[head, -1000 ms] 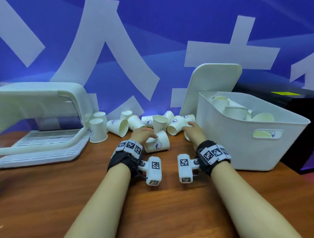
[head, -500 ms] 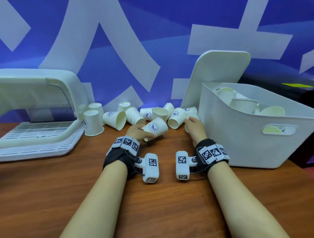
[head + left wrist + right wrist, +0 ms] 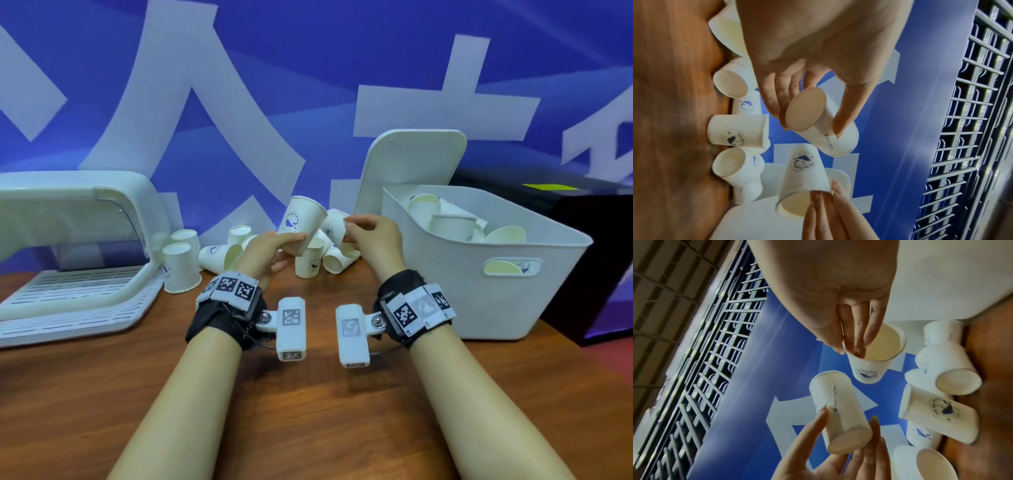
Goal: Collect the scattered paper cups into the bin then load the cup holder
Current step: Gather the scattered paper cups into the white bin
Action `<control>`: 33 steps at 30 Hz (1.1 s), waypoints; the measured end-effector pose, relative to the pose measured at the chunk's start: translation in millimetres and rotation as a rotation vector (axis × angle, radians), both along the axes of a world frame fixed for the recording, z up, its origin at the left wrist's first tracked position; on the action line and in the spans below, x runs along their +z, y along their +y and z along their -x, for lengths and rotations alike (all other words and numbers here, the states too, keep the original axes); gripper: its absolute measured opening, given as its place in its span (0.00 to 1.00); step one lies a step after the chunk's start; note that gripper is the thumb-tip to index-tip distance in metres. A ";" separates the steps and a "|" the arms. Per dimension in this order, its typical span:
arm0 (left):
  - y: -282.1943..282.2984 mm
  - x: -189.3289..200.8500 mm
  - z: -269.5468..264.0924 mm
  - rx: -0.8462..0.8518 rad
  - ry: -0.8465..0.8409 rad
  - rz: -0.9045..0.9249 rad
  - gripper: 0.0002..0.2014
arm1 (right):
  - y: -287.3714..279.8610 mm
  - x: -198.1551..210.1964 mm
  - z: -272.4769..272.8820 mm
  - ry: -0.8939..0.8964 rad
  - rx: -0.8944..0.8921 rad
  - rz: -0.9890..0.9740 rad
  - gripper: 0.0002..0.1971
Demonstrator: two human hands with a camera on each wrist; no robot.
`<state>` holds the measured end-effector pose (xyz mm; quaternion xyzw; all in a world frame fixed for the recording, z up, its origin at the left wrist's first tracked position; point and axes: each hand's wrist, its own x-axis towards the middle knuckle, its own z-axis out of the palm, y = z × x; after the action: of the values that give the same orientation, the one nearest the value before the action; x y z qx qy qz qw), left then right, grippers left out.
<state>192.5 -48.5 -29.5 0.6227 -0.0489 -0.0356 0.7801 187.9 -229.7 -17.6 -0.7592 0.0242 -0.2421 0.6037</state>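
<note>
My left hand point(image 3: 291, 245) grips a white paper cup point(image 3: 303, 221) near its base, mouth tilted up and away; the left wrist view shows the cup's flat bottom point(image 3: 807, 112) between thumb and fingers. My right hand point(image 3: 347, 233) pinches the rim of a second cup point(image 3: 875, 353), fingers inside and thumb outside. Both cups are held above the table, close together. Several more cups point(image 3: 308, 265) lie or stand on the wooden table behind my hands. The white bin point(image 3: 479, 308) at right holds several cups. The white cup holder point(image 3: 68, 212) stands at left.
The bin's lid point(image 3: 411, 164) leans upright against the blue wall behind the bin. Two cups point(image 3: 180, 265) stand beside the cup holder's slotted tray point(image 3: 68, 298). A black box point(image 3: 589, 240) sits right of the bin. Bare wooden table point(image 3: 308, 411) lies in front.
Both hands have lifted off the table, each with a cup. The left hand's cup rose and tilted upright; the right hand picked one up by the rim.
</note>
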 end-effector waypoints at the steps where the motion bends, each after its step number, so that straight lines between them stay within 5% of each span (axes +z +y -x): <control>1: -2.2 6.0 4.2 -0.004 -0.003 0.007 0.06 | -2.2 8.2 5.3 -0.018 -0.005 0.020 0.07; 8: -36.8 46.7 17.8 0.009 -0.064 -0.044 0.11 | -41.9 59.4 37.5 -0.146 -0.029 0.023 0.07; 13: -91.7 67.5 20.0 -0.061 -0.160 -0.115 0.24 | -99.3 81.0 47.9 -0.187 -0.146 0.062 0.08; 23: -172.5 87.1 22.1 -0.218 -0.362 -0.436 0.29 | -189.4 94.7 37.5 -0.054 -0.436 0.345 0.10; 28: -180.1 93.4 24.4 -0.256 -0.385 -0.498 0.29 | -201.2 97.4 36.7 0.229 -0.245 0.492 0.21; 33: -183.5 99.2 24.9 -0.286 -0.460 -0.660 0.32 | -197.5 97.7 41.6 0.216 -0.226 0.564 0.21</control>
<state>167.5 -231.9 69.8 0.8177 -0.2936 -0.0175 0.4948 146.3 -427.2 80.1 -0.9104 0.1045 -0.2228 0.3326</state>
